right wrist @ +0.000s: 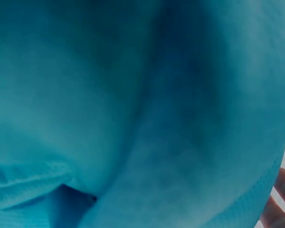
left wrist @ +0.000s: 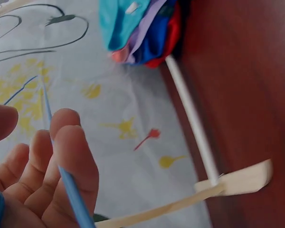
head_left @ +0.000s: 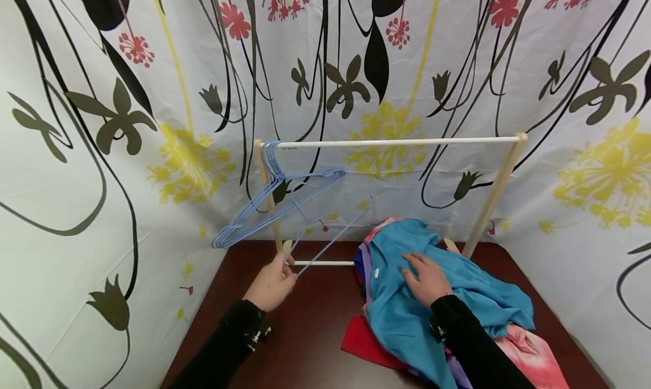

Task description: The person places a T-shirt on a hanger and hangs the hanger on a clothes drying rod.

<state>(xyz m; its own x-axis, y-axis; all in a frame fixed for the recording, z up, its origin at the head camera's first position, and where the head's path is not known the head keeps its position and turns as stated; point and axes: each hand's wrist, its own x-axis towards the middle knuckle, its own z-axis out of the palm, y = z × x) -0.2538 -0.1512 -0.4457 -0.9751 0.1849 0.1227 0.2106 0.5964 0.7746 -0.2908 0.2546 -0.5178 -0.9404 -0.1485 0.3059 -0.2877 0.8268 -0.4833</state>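
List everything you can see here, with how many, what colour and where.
rack: one, white rail on pale wooden legs, at the back of the table.
hangers: several, count unclear, light blue, hooked on the rail's left end.
loose hanger: one, light blue, held low in front of the rack by the left hand.
shirt: one, teal, on top of the clothes pile.
clothes pile: red, purple, blue and pink pieces under the shirt, on the table's right side; count unclear.
table: one, dark reddish brown, below everything.
curtain: white with black, yellow and red flowers, around the table.
left hand: fingers gripping the loose hanger.
right hand: resting flat on the shirt.
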